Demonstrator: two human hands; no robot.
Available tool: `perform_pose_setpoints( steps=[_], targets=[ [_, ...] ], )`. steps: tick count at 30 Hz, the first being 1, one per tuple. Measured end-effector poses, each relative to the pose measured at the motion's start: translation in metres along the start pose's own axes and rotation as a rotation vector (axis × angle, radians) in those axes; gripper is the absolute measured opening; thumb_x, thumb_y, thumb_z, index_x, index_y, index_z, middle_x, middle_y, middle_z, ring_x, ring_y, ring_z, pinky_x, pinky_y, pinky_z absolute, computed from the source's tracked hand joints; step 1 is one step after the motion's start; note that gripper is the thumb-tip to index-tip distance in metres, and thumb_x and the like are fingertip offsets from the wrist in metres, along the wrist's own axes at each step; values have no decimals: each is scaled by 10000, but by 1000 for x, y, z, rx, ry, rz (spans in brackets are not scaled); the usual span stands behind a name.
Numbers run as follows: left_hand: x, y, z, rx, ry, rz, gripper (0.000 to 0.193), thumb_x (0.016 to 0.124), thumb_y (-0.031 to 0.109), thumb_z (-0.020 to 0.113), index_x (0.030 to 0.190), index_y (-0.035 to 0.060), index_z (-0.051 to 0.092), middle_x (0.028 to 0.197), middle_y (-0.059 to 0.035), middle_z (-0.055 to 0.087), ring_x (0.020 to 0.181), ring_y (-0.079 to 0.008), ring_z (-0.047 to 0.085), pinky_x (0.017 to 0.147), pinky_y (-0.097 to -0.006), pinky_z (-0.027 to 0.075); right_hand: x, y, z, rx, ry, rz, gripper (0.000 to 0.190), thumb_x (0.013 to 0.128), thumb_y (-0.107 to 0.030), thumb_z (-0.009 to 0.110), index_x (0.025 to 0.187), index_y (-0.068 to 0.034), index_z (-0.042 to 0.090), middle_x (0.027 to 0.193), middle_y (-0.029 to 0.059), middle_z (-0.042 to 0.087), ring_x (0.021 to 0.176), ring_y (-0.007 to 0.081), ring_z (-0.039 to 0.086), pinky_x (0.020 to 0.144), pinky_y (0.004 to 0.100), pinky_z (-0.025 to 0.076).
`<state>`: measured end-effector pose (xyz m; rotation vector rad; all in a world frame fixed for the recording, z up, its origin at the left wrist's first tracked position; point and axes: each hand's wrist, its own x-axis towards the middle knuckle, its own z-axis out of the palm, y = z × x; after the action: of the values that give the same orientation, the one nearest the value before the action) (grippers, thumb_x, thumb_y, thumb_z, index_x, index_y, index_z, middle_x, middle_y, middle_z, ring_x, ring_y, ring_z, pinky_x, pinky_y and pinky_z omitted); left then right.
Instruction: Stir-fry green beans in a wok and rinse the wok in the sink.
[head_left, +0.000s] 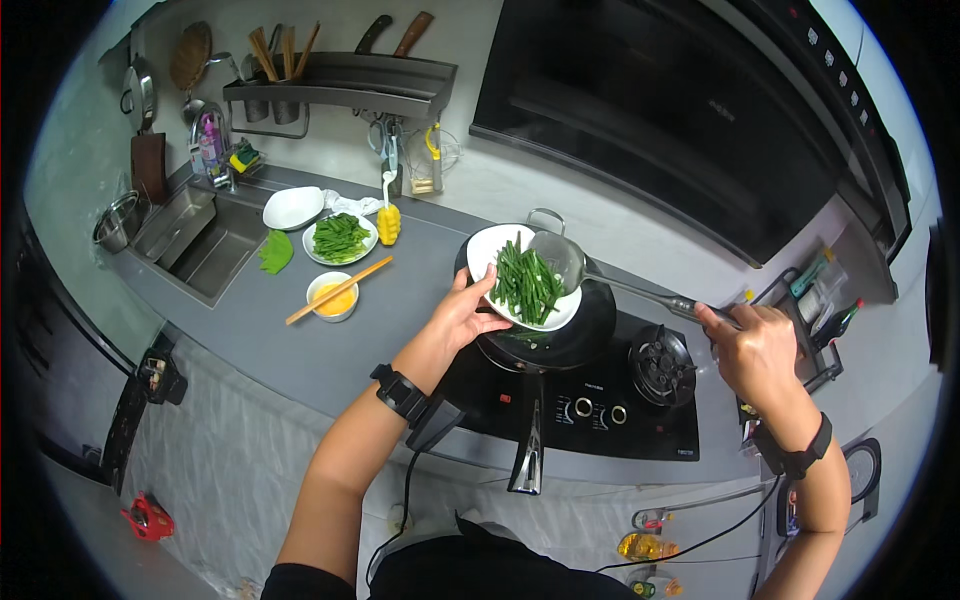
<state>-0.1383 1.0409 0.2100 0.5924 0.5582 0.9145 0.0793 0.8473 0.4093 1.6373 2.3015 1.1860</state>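
My left hand (466, 309) grips the edge of a white plate (486, 247) above the wok. Cut green vegetable stems (529, 286) lie heaped on the plate. In my right hand (754, 349) is the handle of a metal spatula (562, 259), its broad head at the plate's right side against the greens. Below, the dark wok (592, 322) rests on the black gas stove (495, 409), its long handle (529, 442) pointing towards me. A few green bits show on the wok's inner surface. Most of the wok's inside is hidden by the plate.
Left on the grey counter (390, 322) stand a plate of chopped greens (340, 238), a white dish (292, 208) and a bowl of yellow liquid (332, 298) with chopsticks (367, 271) across it. Beyond is the sink (217, 247). The range hood (660, 112) overhangs behind the stove; a bare burner (661, 367) sits right.
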Motion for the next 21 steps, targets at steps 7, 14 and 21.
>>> perform_pose_setpoints(
  steps=[7, 14, 21],
  targets=[
    [-6, -6, -16, -227, -25, -45, 483, 825, 272, 500, 1220, 235, 223, 1194, -119, 386, 1045, -377, 441, 800, -582, 384, 5, 11, -28, -159, 118, -37, 349, 587, -66, 576, 921, -145, 643, 551, 59, 425, 498, 211, 455, 474, 319, 365],
    [-34, -2, -58, -454, -185, 23, 483, 824, 324, 484, 1216, 179, 241, 1204, -129, 385, 1084, -337, 415, 874, -555, 346, -11, 48, 15, 475, -288, 590, 287, 601, -146, 680, 883, -102, 640, 663, 178, 567, 585, 277, 565, 561, 312, 423],
    [-98, 18, -85, -211, -10, 184, 447, 868, 290, 413, 1258, 194, 216, 1227, -92, 383, 1080, -280, 439, 847, -501, 397, 35, 16, 96, -48, -555, 164, 115, 642, -211, 613, 712, -134, 660, 681, 119, 606, 647, 269, 593, 587, 339, 471]
  ],
)
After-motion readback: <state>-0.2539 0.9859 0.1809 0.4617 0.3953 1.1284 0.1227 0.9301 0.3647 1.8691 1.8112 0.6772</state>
